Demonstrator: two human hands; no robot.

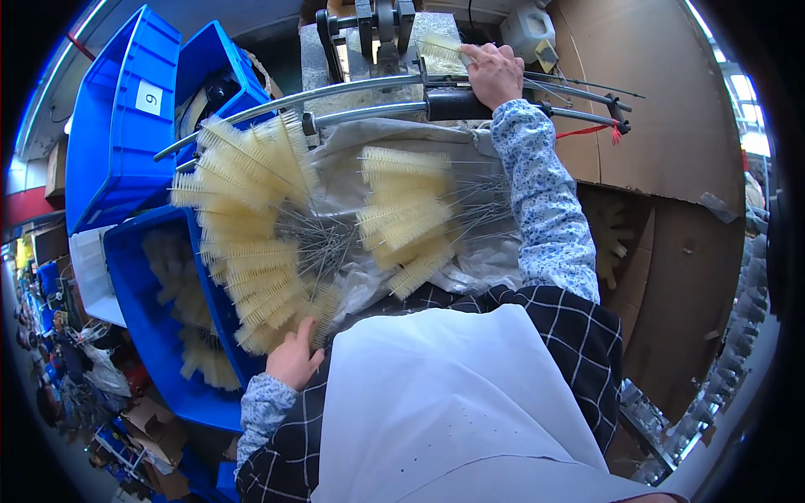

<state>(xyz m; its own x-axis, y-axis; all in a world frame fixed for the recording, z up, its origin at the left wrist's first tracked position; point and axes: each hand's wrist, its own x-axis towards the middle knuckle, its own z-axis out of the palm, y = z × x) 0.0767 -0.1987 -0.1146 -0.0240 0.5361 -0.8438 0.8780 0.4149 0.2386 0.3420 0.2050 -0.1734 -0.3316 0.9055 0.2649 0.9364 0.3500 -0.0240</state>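
Pale yellow bristle brushes on thin wire stems are heaped across a covered surface in front of me, in a fanned left pile (251, 226) and a smaller right pile (407, 205). My left hand (293, 359) is at the near end of the left pile, thumb and fingers on either side of one brush (325, 312). Reaching far forward, my right hand (496, 75) closes its fingers at the end of another brush (439, 47), beside the metal machine (381, 42). The palm side of my right hand is hidden.
Parallel metal rails (360, 115) cross in front of the machine. On the left stand a blue bin (122, 126) and a lower blue bin (222, 289) containing brushes. Large cardboard (658, 101) walls the right side; a white jug (528, 32) sits at the back.
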